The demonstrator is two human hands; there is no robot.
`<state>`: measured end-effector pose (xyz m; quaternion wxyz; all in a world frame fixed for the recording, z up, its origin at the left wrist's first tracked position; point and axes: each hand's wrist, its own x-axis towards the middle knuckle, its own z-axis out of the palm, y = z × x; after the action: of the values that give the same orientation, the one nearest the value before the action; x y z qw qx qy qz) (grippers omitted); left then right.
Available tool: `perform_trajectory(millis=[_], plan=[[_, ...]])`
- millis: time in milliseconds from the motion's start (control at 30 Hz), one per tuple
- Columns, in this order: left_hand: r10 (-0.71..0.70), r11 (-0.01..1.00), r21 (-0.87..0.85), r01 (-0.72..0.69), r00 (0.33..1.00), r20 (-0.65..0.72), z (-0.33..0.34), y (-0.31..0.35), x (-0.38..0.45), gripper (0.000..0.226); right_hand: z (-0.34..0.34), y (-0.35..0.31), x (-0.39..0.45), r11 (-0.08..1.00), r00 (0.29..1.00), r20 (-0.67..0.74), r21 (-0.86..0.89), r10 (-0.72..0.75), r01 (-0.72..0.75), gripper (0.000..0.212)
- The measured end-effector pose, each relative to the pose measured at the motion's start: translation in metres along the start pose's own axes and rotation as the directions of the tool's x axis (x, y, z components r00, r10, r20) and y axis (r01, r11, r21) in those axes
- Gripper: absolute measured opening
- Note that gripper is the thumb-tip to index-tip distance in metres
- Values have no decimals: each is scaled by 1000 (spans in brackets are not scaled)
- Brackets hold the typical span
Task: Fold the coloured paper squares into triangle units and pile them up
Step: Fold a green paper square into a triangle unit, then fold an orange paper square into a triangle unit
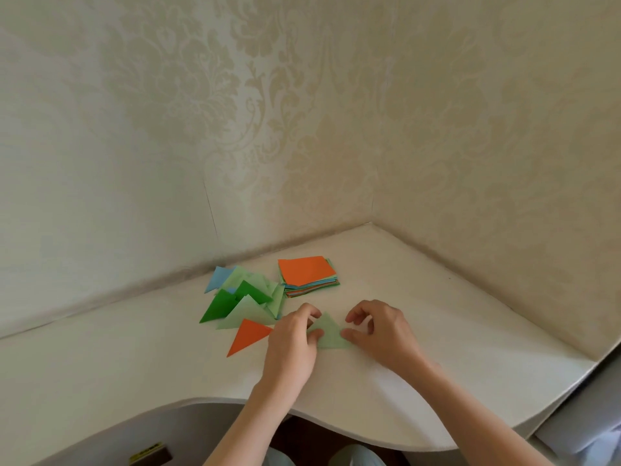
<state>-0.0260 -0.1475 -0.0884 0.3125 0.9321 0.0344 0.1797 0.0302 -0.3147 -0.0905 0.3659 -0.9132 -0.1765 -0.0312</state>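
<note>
A light green paper triangle [330, 333] lies flat on the white table [134, 375] between my hands. My left hand [294, 344] pinches its left edge with thumb and curled fingers. My right hand [379, 334] presses its thumb on the right corner, the other fingers curled above the paper. An orange folded triangle [249, 335] lies just left of my left hand. Behind it spreads a loose pile of folded triangles [245, 297] in dark green, light green and blue. A stack of unfolded coloured squares [307, 274], orange on top, sits behind my hands.
Patterned wallpapered walls [302, 129] meet in a corner close behind the stack. The table's curved front edge [336, 428] runs just below my forearms. A small dark object with a yellow label [149, 457] shows under the table at lower left.
</note>
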Motion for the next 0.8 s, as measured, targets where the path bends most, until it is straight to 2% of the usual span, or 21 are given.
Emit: perform_trajectory(millis=[100,233,400,533,667,800], plan=[[-21,1000,-23,18,995,-103,-18,-15,-9,13,8,-14,18,997,990,-121,-34,-73,70,3],[-86,996,-13,85,983,-163,-42,-44,-23,9,27,-34,48,980,972,-147,-103,-183,169,14],[-192,981,-30,190,969,-155,-58,-72,-31,16,55,-53,75,929,950,-138,-290,-279,231,24],[-169,986,-39,165,972,-163,-63,-83,-24,16,67,-54,87,866,933,-115,-424,-341,264,19],[-159,987,-14,159,971,-176,-61,-93,-10,17,76,-52,94,856,910,-164,-434,-381,280,6],[-117,992,22,125,969,-216,-58,-99,-1,22,83,-49,95,842,886,-196,-450,-419,299,7]])
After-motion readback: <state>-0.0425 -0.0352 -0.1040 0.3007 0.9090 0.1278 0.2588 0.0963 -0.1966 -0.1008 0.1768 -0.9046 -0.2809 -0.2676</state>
